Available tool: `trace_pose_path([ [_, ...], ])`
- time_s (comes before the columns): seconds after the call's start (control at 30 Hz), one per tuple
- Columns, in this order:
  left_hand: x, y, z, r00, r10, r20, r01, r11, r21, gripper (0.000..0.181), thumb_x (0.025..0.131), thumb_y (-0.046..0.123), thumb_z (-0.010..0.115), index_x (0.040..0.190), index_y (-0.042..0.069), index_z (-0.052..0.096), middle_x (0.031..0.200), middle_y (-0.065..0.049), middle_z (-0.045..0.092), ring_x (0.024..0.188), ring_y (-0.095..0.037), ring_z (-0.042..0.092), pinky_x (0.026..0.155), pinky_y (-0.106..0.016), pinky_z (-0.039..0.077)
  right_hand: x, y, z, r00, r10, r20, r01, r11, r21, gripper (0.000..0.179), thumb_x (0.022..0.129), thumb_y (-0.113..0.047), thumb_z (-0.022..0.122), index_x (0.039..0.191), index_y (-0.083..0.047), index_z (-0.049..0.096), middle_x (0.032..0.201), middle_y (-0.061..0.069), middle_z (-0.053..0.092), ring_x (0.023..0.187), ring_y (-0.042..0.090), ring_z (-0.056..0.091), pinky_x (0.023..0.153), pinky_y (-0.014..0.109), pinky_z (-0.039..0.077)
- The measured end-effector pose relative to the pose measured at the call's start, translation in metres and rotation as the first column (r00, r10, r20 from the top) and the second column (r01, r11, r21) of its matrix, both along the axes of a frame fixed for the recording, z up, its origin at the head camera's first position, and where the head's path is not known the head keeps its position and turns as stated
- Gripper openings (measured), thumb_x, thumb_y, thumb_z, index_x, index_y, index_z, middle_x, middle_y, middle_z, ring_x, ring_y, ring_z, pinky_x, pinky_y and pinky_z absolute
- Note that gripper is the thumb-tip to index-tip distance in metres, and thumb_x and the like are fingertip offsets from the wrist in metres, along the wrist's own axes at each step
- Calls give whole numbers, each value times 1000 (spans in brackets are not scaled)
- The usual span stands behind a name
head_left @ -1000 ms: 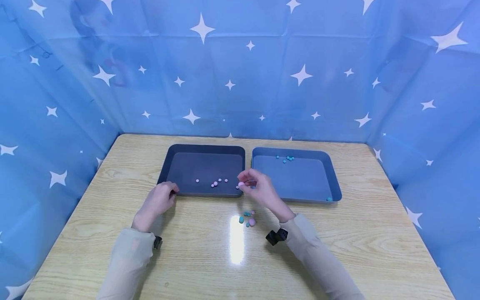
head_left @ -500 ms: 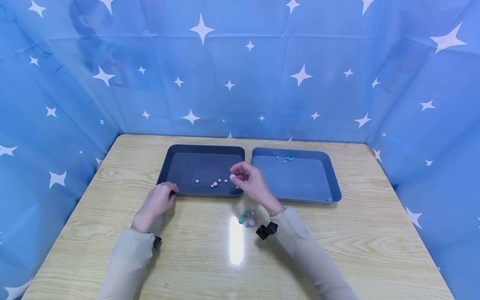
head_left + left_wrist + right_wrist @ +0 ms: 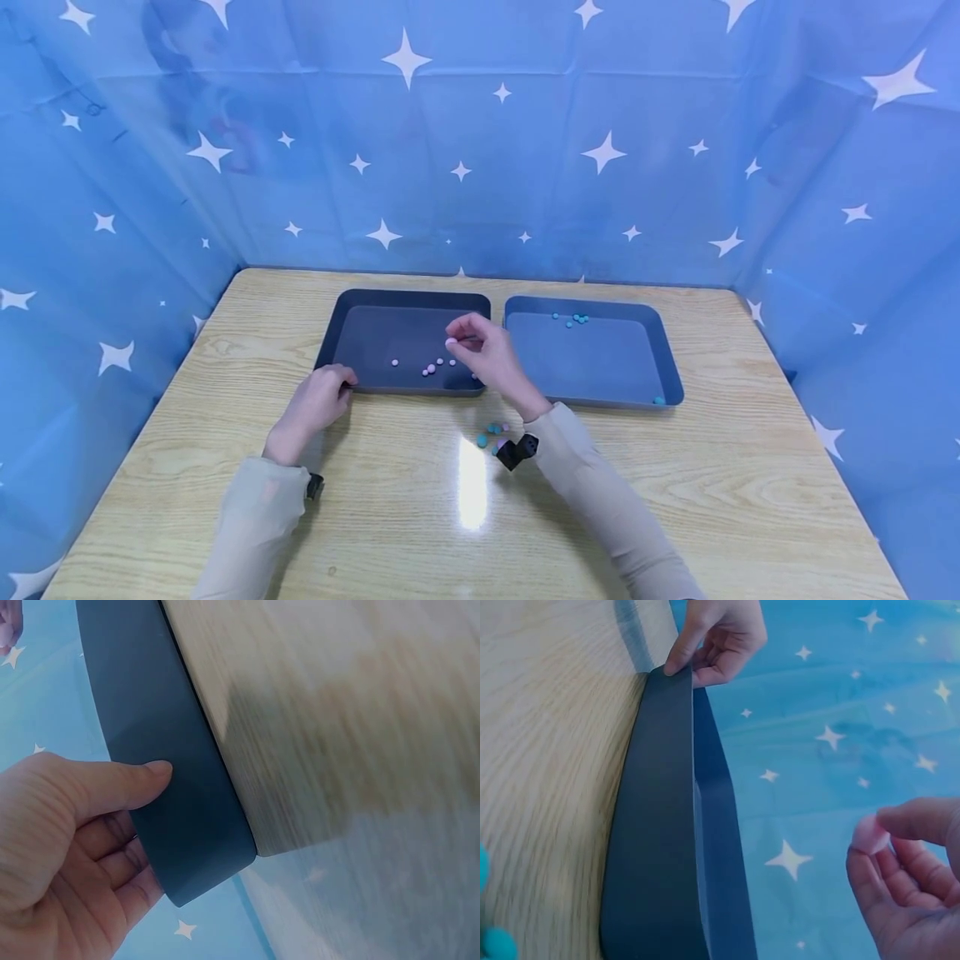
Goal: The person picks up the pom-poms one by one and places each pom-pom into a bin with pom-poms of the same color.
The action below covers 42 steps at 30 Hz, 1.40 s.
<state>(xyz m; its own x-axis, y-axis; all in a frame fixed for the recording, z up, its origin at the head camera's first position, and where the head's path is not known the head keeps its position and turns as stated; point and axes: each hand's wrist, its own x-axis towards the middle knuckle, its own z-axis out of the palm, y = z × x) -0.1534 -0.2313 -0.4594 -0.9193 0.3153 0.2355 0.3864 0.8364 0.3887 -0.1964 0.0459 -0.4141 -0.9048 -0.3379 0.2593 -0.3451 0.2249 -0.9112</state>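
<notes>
The right hand (image 3: 487, 358) has moved left and farther from the person since a second ago, taking a pink ball (image 3: 451, 342) from near the dark tray's right edge to a spot above the inside of that dark tray (image 3: 405, 329). The black wrist camera (image 3: 517, 451) on the right arm has come along and now partly covers the loose balls on the surface (image 3: 375, 508). The left hand (image 3: 318, 398) has stayed at the tray's near left corner.

The right hand is closed on the pink ball, pinching it between thumb and fingers, apart from the tray floor. The left hand is clamped on the tray wall, thumb on the outer face and fingers behind it.

Small pink balls (image 3: 431, 368) lie in the dark tray toward its near side, one of them near the right wall. Just to the right stands a blue tray (image 3: 607, 358), with small teal balls (image 3: 581, 320) near its far wall and a larger teal ball (image 3: 658, 401) in the near right corner. In front of the trays, teal balls (image 3: 482, 441) and pink ones sit close together. A blue curtain (image 3: 517, 200) with white stars hangs behind.
</notes>
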Motion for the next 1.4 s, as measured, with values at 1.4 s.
trace_pose_path([
  [1.4, 0, 0, 2, 1000, 6, 28, -5, 1000, -29, 12, 75, -11, 61, 81, -1, 66, 80, -13, 64, 78, -30, 62, 67, -41, 52, -43, -47, -4, 997, -62, 41, 58, 994, 89, 16, 87, -6, 64, 102, 0, 63, 98, 9, 65, 89, 19, 61, 81, 26, 51],
])
